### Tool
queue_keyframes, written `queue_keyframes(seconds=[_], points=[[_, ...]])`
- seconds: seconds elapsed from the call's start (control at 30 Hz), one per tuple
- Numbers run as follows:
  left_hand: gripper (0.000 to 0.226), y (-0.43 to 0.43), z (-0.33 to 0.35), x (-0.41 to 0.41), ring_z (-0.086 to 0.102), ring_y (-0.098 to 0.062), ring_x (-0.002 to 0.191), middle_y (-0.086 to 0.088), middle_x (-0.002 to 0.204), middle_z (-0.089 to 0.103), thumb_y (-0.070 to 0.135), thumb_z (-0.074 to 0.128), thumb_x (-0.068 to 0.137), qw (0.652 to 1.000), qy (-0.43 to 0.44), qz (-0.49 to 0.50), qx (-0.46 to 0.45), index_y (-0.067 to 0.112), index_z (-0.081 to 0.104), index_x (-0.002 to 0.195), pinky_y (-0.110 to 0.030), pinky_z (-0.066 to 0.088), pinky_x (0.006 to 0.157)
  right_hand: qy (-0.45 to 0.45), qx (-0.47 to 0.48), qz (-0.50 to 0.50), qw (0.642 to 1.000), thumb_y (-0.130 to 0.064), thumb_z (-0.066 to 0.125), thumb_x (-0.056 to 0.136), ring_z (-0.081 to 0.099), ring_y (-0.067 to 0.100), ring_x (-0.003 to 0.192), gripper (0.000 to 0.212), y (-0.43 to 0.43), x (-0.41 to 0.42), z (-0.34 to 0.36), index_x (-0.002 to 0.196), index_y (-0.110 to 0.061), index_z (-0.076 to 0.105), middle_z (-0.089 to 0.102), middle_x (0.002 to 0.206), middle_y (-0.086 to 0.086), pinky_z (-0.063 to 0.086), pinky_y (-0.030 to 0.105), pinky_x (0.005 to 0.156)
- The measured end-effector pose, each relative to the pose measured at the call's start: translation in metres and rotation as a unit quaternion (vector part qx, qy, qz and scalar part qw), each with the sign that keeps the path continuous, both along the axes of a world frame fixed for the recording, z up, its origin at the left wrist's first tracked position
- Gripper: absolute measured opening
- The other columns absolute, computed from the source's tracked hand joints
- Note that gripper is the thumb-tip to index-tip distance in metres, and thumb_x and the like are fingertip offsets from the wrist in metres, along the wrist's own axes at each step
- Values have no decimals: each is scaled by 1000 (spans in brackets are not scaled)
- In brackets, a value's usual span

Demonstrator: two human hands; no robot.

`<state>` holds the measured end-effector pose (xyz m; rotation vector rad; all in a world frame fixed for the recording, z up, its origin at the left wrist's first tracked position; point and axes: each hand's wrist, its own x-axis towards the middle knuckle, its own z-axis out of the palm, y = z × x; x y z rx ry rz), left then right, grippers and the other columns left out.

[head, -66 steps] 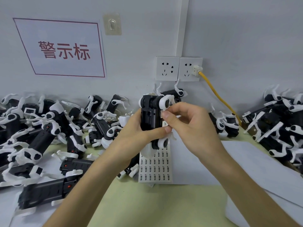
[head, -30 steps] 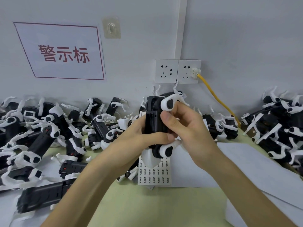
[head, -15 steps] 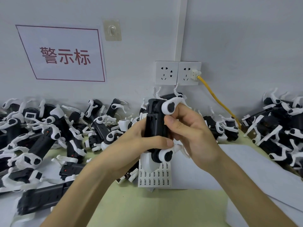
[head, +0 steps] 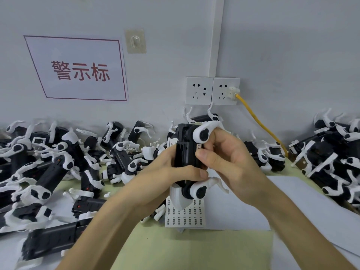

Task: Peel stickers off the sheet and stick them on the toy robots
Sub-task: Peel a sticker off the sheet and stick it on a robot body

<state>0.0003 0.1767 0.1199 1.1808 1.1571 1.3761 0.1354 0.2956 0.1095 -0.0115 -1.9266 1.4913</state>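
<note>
A black toy robot [head: 186, 151] with white legs stands upright in mid-air at the centre of the head view. My left hand [head: 167, 176] grips its lower body from the left, thumb across the front. My right hand [head: 228, 158] wraps the robot's right side, and its thumb presses on the black body where a small white sticker edge shows. The sticker sheet [head: 187, 215], white with rows of small black labels, lies flat on the table just below the held robot, partly hidden by it.
Heaps of black and white toy robots lie at the left [head: 58, 164] and at the right [head: 335, 158]. White paper [head: 253, 207] covers the green table [head: 194, 250]. A yellow cable [head: 259, 121] runs from the wall sockets [head: 212, 90].
The robot has been turned from facing me to edge-on. My right hand went from pinching a sticker at its front to wrapping its side with the thumb pressing.
</note>
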Motion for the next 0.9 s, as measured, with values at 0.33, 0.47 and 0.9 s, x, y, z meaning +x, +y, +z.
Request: queue_keyframes(seconds=[0.33,0.47,0.9], points=[[27,2,-4,-3,71,-18,96,-5,100,73,20,77,82,1000,-2,21,18,16,70,108,-24,57,80,19,-20,-22,999,-29,62,79,36,15,67,24,-6,-7,-1,66,-22,43,37,67,-3,34,24,64],[35,11,-5,-3,66,-16,70,-5,78,66,45,83,76,995,-36,91,-12,14,71,88,-26,54,67,26,-2,-23,999,-12,54,84,49,26,76,18,-3,-6,-1,68,-14,44,49,74,13,41,31,76],[43,20,-13,-16,75,-30,70,-23,88,77,46,57,99,963,-164,207,-60,8,68,117,-40,64,58,127,-8,-209,970,-8,60,83,57,18,59,14,17,3,5,70,-10,56,62,62,7,50,25,61]])
